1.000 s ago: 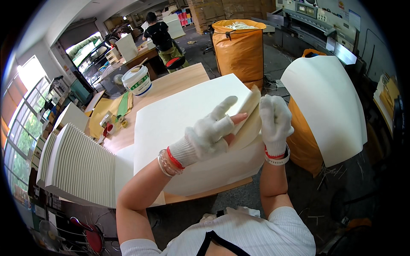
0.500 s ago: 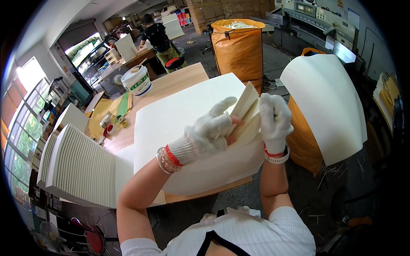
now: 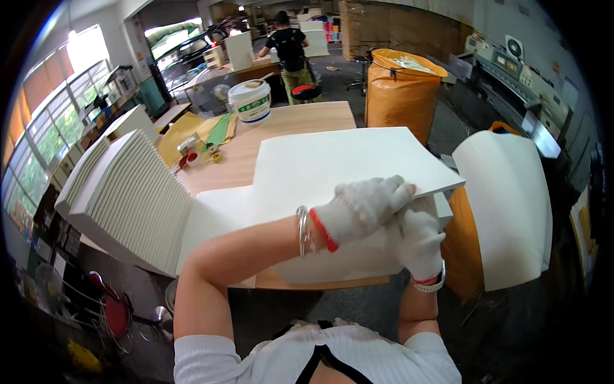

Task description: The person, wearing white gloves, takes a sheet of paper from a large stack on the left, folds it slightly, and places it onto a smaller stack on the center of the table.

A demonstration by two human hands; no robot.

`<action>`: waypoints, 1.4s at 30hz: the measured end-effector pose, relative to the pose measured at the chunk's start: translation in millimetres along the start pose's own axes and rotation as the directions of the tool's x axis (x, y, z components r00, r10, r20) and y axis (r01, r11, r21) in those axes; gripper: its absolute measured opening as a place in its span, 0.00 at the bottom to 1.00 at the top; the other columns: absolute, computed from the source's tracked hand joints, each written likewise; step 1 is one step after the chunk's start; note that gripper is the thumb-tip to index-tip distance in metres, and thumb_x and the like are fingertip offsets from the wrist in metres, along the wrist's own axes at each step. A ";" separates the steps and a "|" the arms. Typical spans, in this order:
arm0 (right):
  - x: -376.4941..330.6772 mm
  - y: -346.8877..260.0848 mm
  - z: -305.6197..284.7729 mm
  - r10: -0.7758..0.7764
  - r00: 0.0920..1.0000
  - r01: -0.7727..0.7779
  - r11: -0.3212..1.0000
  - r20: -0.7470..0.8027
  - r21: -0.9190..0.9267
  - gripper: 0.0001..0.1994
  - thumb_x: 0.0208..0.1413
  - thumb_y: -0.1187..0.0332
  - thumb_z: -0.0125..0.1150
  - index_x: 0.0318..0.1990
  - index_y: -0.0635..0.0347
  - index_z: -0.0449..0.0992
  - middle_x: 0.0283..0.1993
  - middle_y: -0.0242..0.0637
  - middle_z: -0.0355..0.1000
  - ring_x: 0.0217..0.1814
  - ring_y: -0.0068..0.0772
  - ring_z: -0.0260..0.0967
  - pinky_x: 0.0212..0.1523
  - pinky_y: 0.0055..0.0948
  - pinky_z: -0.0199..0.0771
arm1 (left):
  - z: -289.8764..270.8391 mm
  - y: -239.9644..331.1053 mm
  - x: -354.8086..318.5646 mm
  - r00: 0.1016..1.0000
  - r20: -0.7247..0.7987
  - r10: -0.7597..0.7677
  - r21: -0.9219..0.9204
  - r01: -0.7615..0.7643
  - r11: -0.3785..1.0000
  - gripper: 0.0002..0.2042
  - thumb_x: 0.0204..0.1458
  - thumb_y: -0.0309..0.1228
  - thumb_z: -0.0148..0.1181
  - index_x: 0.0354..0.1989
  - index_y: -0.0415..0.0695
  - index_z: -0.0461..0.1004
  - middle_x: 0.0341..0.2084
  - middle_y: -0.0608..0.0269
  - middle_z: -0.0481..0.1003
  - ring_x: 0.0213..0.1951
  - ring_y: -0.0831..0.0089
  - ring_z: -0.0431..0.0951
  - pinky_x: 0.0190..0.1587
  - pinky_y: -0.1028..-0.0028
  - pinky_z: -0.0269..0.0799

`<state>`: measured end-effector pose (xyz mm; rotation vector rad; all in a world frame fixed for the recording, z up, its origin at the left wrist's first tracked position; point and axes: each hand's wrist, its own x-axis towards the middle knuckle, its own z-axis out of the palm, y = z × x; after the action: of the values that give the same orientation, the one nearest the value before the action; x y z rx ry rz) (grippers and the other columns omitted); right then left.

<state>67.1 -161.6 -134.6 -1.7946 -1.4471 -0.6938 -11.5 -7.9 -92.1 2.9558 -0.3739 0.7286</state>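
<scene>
A broad stack of white sheets (image 3: 339, 157) lies on the wooden table in front of me. At its near right corner my left hand (image 3: 369, 208), in a white knitted glove with a red cuff edge, reaches across with its fingers bent round the edge of the upper sheets. Just below and to the right, my right hand (image 3: 421, 238), gloved the same way, is curled closed against the stack's side. Its fingertips are partly hidden by the left hand and the paper. Between upper sheets and lower part of the stack (image 3: 442, 208), a gap shows at the corner.
Stepped bundles of white sheets (image 3: 131, 205) lean at left. On the wooden table (image 3: 307, 118) stand a white bucket (image 3: 249, 101) and tape rolls (image 3: 193, 159). An orange sack (image 3: 403, 96) stands beyond; curved white sheets (image 3: 505, 211) cover another at right. A person (image 3: 288, 48) works farther back.
The corner sheets that were bent upright between my hands now lie down flatter. My left hand has moved right over the edge, and my right hand has come down beneath it. The view has shifted.
</scene>
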 end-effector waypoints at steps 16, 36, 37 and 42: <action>33.0 -163.6 104.0 -0.361 0.932 0.344 0.885 -0.004 0.314 0.20 0.45 0.68 0.68 0.46 0.65 0.73 0.44 0.45 0.75 0.48 0.47 0.74 0.53 0.48 0.73 | -219.6 -120.9 -189.9 -0.088 -0.728 -0.680 -0.674 -0.089 0.734 0.27 0.54 0.19 0.53 0.66 0.44 0.65 0.48 0.58 0.75 0.50 0.72 0.75 0.52 0.71 0.74; -91.1 -202.7 403.6 0.148 0.518 -0.854 0.159 0.843 0.496 0.25 0.56 0.56 0.64 0.55 0.64 0.71 0.53 0.44 0.75 0.54 0.40 0.73 0.58 0.37 0.70 | 22.5 -137.6 -404.0 0.260 -0.372 -0.891 -0.704 0.547 0.453 0.22 0.52 0.19 0.58 0.58 0.42 0.72 0.55 0.54 0.72 0.53 0.61 0.75 0.55 0.63 0.74; -77.7 -207.8 394.1 0.145 0.466 -0.841 0.381 0.873 0.385 0.26 0.55 0.54 0.65 0.53 0.65 0.71 0.51 0.44 0.76 0.52 0.39 0.75 0.55 0.36 0.71 | 32.0 -149.0 -472.3 0.262 -0.479 -0.838 -0.461 0.737 0.494 0.20 0.53 0.21 0.56 0.56 0.43 0.73 0.55 0.54 0.72 0.53 0.57 0.74 0.57 0.63 0.73; -67.7 -222.6 334.7 0.192 0.549 -0.709 0.622 0.813 0.332 0.27 0.52 0.53 0.67 0.54 0.62 0.71 0.53 0.51 0.74 0.53 0.50 0.73 0.54 0.43 0.71 | 12.4 -108.9 -591.7 0.025 -0.203 -0.979 -0.125 0.991 0.051 0.16 0.55 0.21 0.54 0.53 0.38 0.73 0.59 0.51 0.70 0.57 0.51 0.72 0.60 0.65 0.69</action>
<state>-174.4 92.0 -343.3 -1.7972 -1.2555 0.8593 -485.9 224.3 -380.5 2.1085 1.6564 0.7355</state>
